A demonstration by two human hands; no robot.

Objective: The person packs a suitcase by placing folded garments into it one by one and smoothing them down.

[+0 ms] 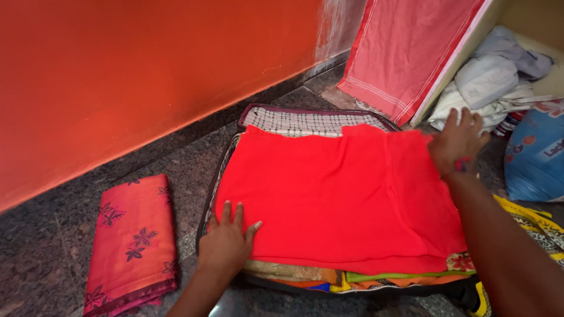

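Both hands [226, 240] [459, 141] flat, fingers spread, on red cloth [341, 194] atop suitcase [249, 117].

A single view is given, taken from a camera worn on the head. The scene is looked down on steeply and slightly forward, toward the orange wall [147, 76] where the dark stone floor [47, 246] is met. The camera is held close: both forearms are cut off by the lower edge, and the frame is largely filled by the red cloth [335, 199].
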